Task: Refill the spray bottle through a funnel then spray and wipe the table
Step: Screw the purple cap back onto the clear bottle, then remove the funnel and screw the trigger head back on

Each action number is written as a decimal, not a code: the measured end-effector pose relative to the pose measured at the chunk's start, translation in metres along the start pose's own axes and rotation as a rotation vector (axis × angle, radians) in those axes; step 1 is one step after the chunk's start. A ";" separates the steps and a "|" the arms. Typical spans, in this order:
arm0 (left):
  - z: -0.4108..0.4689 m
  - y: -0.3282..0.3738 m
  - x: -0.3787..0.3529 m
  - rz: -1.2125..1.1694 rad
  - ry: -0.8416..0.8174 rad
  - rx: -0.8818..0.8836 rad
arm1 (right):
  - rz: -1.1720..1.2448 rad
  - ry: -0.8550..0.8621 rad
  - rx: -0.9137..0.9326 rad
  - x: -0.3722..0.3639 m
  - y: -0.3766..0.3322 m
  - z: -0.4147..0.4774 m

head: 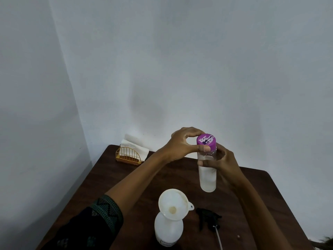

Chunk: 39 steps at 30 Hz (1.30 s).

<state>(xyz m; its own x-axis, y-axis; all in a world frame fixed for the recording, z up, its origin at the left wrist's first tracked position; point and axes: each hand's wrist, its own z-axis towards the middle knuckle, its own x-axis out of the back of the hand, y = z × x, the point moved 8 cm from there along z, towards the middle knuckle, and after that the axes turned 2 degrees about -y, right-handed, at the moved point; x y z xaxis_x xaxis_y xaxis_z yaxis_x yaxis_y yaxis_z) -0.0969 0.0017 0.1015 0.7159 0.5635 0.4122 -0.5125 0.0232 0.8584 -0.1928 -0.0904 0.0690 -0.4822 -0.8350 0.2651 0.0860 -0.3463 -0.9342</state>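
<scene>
A clear water bottle (207, 179) with liquid inside is held upright in the air above the table. My right hand (224, 160) grips its upper body. My left hand (182, 144) pinches its purple cap (206, 139) between thumb and fingers. Near the front of the table stands a white spray bottle (168, 230) with a white funnel (173, 204) seated in its open neck. The black spray head (207, 217) with its dip tube lies on the table just right of that bottle.
The dark brown wooden table (126, 179) stands in a corner of white walls. A gold wire napkin holder (128, 156) with white napkins sits at the far left corner of the table.
</scene>
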 end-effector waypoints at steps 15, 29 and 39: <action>-0.053 -0.155 0.111 0.060 0.235 0.369 | -0.249 -0.041 -0.236 -0.100 0.101 0.138; -0.106 -0.201 0.126 -0.262 0.413 0.417 | -0.381 0.001 -0.364 -0.136 0.155 0.201; -0.117 -0.171 0.072 -0.304 0.174 0.434 | -0.394 -0.014 -0.443 -0.090 0.125 0.140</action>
<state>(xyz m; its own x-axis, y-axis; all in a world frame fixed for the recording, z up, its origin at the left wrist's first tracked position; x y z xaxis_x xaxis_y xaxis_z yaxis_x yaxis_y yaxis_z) -0.0128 0.1347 -0.0509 0.6935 0.7133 0.1014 -0.0262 -0.1157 0.9929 -0.0165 -0.1187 -0.0378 -0.3917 -0.6863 0.6129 -0.4711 -0.4226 -0.7742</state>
